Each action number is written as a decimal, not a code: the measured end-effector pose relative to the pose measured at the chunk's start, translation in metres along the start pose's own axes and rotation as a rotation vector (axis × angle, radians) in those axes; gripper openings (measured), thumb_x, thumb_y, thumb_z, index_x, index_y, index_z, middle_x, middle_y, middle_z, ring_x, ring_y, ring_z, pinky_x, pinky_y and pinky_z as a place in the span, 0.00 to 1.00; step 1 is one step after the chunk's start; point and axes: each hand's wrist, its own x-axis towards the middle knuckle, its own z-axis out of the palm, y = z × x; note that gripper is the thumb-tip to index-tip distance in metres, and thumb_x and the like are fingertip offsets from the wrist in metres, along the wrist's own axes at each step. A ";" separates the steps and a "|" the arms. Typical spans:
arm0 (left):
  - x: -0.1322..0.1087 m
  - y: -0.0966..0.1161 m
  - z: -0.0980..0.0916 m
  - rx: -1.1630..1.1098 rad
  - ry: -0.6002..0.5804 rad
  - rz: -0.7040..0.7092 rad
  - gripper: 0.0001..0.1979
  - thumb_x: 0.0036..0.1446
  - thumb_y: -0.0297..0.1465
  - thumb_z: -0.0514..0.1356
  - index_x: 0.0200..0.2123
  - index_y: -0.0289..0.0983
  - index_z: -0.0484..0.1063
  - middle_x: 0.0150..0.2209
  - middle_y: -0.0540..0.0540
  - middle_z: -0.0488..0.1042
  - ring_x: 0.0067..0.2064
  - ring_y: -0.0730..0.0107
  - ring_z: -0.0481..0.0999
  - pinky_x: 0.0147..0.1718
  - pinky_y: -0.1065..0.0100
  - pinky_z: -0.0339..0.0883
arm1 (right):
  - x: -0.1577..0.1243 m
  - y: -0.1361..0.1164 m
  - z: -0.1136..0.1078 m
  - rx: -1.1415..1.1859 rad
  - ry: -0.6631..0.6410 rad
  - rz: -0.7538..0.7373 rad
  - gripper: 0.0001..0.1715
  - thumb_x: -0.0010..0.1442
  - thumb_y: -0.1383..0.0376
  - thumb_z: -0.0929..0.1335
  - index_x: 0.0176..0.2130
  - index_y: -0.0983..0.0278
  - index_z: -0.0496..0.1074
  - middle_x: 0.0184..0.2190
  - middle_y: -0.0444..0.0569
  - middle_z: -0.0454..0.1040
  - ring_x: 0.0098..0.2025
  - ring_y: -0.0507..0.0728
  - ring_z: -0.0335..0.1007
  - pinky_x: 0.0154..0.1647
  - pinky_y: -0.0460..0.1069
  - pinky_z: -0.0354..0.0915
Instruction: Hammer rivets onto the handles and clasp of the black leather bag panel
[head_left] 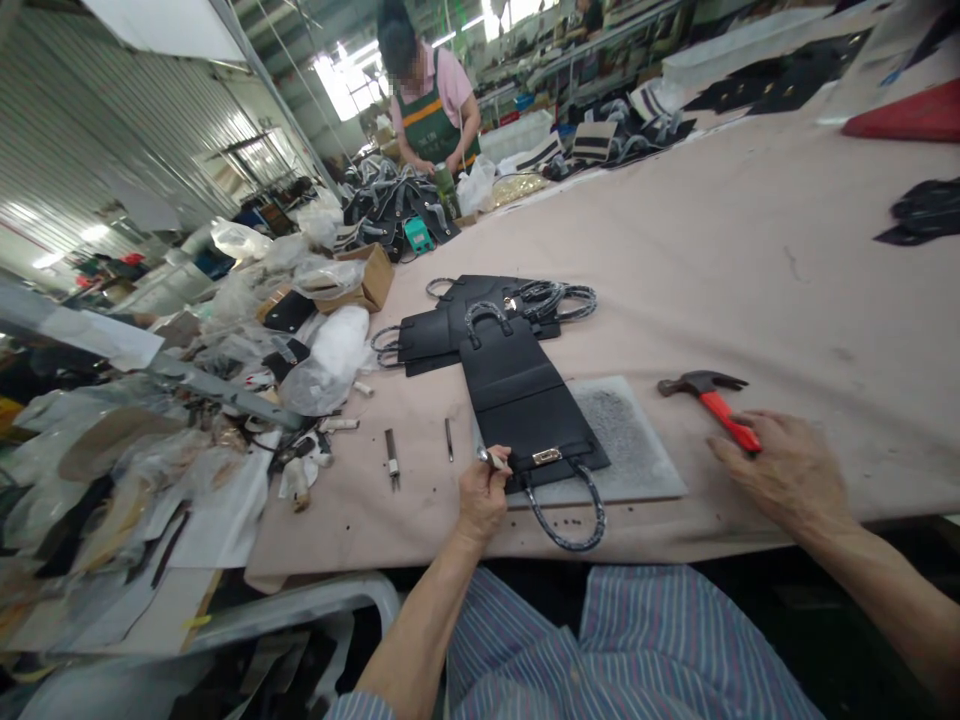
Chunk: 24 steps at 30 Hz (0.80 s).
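My left hand (484, 497) is closed in a pinch on a small tool with a shiny metal end (484, 455); its exact kind is unclear. It rests at the near left corner of a flat black leather bag panel (521, 385), which has a gold clasp (547, 456) and a braided loop handle (602, 510). Under the panel lies a pale slab (637, 440) with a speckled grey top. To the right, my right hand (795, 475) is around the red grip of a claw hammer (720, 408), thumb on one side and fingers on the other.
More black bag panels (431, 335) with braided handles are piled behind. Two slim tools, one two-pronged (392, 460) and one thin rod (449, 440), lie left. Plastic bags and a cardboard box (375, 280) crowd the left edge. A person in a green apron (427, 125) stands across the table.
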 end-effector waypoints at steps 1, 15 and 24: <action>0.001 0.001 -0.001 0.004 -0.006 -0.025 0.07 0.65 0.29 0.58 0.43 0.38 0.75 0.45 0.41 0.82 0.48 0.61 0.82 0.50 0.60 0.76 | -0.001 0.009 0.000 -0.055 -0.057 0.037 0.30 0.64 0.50 0.63 0.50 0.72 0.75 0.46 0.72 0.75 0.48 0.73 0.71 0.48 0.62 0.65; 0.005 0.009 0.003 0.005 -0.019 -0.023 0.10 0.60 0.26 0.59 0.43 0.38 0.77 0.43 0.42 0.83 0.45 0.62 0.83 0.47 0.61 0.78 | 0.016 0.013 -0.016 0.408 -0.579 0.676 0.12 0.49 0.57 0.73 0.24 0.58 0.67 0.23 0.59 0.68 0.28 0.67 0.70 0.32 0.63 0.60; -0.002 0.003 0.001 -0.062 0.039 -0.076 0.08 0.63 0.30 0.60 0.44 0.37 0.78 0.46 0.40 0.84 0.49 0.59 0.84 0.51 0.56 0.78 | -0.010 -0.044 -0.026 1.000 -0.519 0.571 0.13 0.55 0.56 0.67 0.24 0.57 0.63 0.19 0.47 0.59 0.16 0.53 0.52 0.13 0.51 0.57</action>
